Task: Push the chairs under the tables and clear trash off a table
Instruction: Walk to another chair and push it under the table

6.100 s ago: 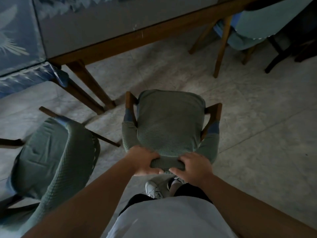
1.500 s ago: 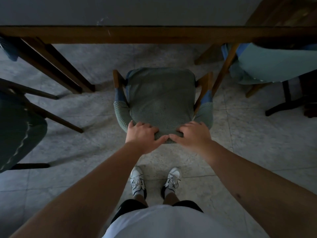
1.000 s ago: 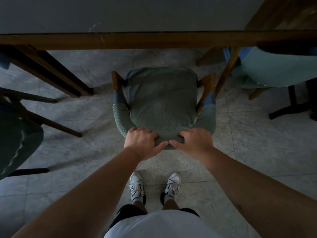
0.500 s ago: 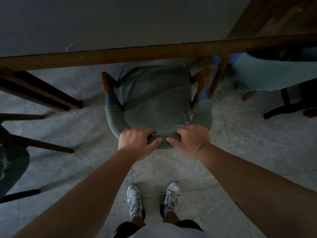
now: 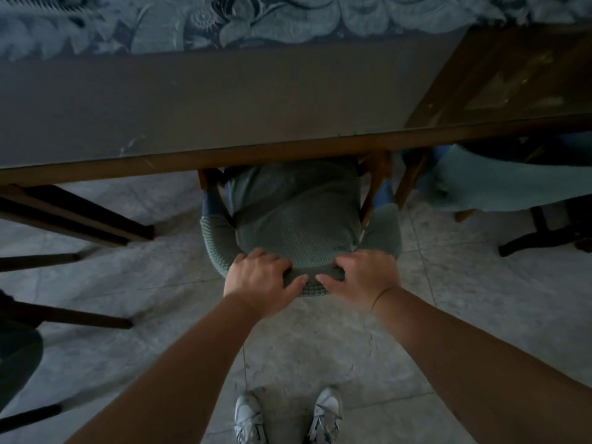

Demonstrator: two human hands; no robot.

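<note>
Left hand (image 5: 260, 282): curled over the top edge of the green armchair's backrest, fingers on the seat side, thumb pointing inward along the rim.
Right hand (image 5: 363, 280): gripping the same backrest edge just beside the left hand, thumb tips nearly meeting.
Green armchair (image 5: 294, 219): covered in waffle-knit fabric, facing the bench; the front of its seat and the wooden arm posts sit beneath the bench edge, the backrest and padded arms outside it.
Bench (image 5: 224, 158): dark top with a brown wooden edge running across the view; a blue floral-patterned cloth (image 5: 256, 20) lies along its far side.
Bench legs (image 5: 73, 216): dark wood, slanting to the floor left of the armchair.
Second chair (image 5: 499, 177): pale teal, to the right, partly under the bench edge.
Third chair (image 5: 19, 357): dark, at the left border, mostly cut off.
Floor (image 5: 464, 299): grey stone tiles.
Shoes (image 5: 325, 415): white sneakers, standing well behind the armchair.
</note>
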